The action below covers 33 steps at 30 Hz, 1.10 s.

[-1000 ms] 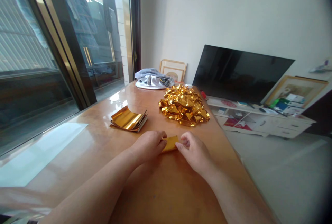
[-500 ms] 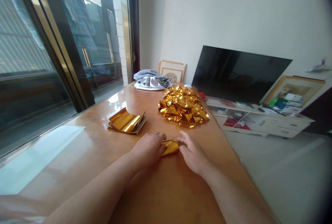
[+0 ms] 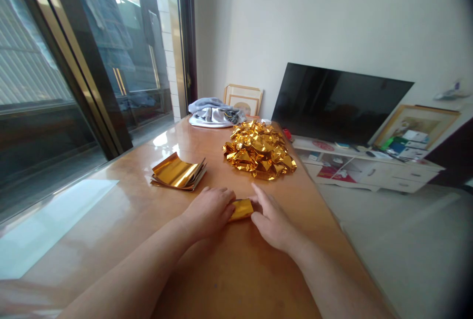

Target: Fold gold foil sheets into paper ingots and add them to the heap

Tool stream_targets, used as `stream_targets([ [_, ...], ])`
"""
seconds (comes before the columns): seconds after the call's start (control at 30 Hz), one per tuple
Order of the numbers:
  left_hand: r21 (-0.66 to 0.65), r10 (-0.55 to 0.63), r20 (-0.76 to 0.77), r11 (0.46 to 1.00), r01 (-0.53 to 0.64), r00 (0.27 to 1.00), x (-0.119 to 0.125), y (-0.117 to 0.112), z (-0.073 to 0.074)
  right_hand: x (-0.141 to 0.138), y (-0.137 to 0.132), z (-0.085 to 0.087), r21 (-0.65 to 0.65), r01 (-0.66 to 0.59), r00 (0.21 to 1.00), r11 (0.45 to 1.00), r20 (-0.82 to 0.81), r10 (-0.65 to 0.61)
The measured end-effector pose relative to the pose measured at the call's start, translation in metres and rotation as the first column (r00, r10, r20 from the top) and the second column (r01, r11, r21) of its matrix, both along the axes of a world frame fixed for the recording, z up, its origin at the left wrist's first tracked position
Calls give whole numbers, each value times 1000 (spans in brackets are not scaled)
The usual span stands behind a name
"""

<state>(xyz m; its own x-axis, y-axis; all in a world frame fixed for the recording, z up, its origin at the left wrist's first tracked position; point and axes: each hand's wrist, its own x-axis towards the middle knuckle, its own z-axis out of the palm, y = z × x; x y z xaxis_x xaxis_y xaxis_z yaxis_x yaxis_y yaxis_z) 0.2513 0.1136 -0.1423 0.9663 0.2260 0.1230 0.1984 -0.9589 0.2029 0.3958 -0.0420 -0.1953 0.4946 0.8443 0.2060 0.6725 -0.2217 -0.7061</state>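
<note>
A folded piece of gold foil paper (image 3: 242,209) lies on the wooden table between my hands. My left hand (image 3: 211,209) grips its left end, thumb on the near side and fingers curled over the far side. At the right end, my right hand (image 3: 271,215) pinches the edge, with the index finger stretched out ahead. Beyond my left hand is a stack of curled gold foil sheets (image 3: 175,172). Past my right hand stands a heap of folded gold foil pieces (image 3: 260,150).
The brown wooden table (image 3: 221,269) has its right edge beside my right forearm. Grey cloth (image 3: 212,113) is bundled at its far end, near a picture frame (image 3: 244,98). A television (image 3: 340,104) stands on a white cabinet (image 3: 380,173) to the right.
My right fingers have closed in on the right end of the foil paper, and its top now lies flatter. My left hand stays on the left end. The view has shifted slightly.
</note>
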Motion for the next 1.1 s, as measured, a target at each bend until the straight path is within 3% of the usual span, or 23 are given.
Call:
stream_targets([
  [0.13,20,-41,8,999,41,999,-1,-2,-1,-1,-5,1,6,32,999,999,25,-32],
  [0.27,37,-45,0,998,45,999,-1,-4,-1,-4,-10,13,101,79,974,992,206,-98],
  [0.37,41,-49,-20,998,50,999,0,-6,-1,-11,-12,27,102,2,941,995,335,-36],
  [0.5,56,-30,-24,998,31,999,1,-7,-2,-25,-16,40,-7,-63,912,998,405,61],
  [0.73,31,-45,-10,999,45,999,0,-8,-5,-31,-24,46,-170,-52,911,984,396,117],
  [1.1,38,31,-37,999,-29,999,4,-6,-9,-18,-20,36,-87,3,930,996,366,30],
])
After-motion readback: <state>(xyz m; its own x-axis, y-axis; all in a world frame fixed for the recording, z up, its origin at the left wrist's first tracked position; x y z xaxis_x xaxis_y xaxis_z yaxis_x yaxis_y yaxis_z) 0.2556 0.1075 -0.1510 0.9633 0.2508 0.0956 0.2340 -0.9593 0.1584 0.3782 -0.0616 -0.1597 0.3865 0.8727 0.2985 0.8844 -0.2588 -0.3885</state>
